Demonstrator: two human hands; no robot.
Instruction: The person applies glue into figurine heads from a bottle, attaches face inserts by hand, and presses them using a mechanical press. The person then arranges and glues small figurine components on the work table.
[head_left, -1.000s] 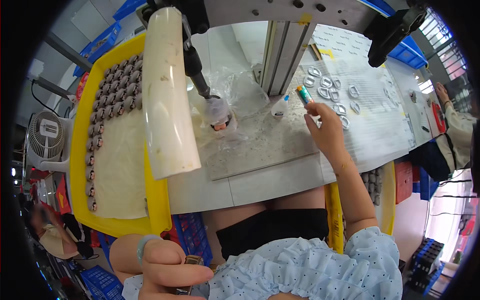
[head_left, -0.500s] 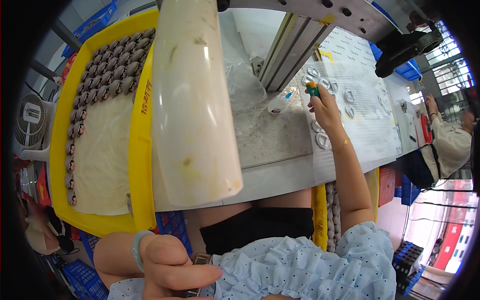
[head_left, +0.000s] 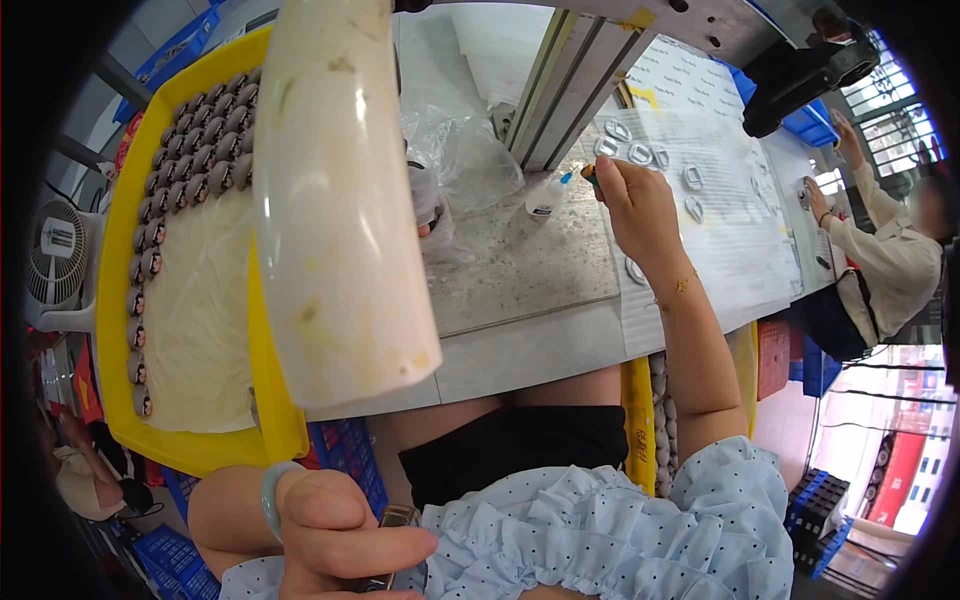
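My left hand [head_left: 345, 540], a pale bangle at its wrist, is closed in front of my blouse on a small brown, shiny-edged rectangular piece [head_left: 396, 517] mostly covered by the fingers. Stretched out over the table, my right hand [head_left: 637, 212] is closed round a small green tool with an orange end [head_left: 589, 175]; most of it is hidden. Just left of that hand stands a small squeeze bottle [head_left: 543, 199] with a blue tip, apart from the fingers. Several ring-shaped silvery pieces [head_left: 640, 153] lie on a white foam sheet [head_left: 715, 270] beyond and beside the hand.
A thick off-white duct [head_left: 345, 220] hangs across the table's left side, partly covering a grey rounded piece [head_left: 424, 195]. Left of it, a yellow tray [head_left: 280, 390] carries rows of grey pieces. A metal post [head_left: 580, 90] rises behind the bottle. Another person [head_left: 890, 240] works at right.
My right hand has moved left toward the bottle and turned, hiding more of the green tool. The view has shifted, uncovering a grey piece beside the duct. My left hand keeps its hold.
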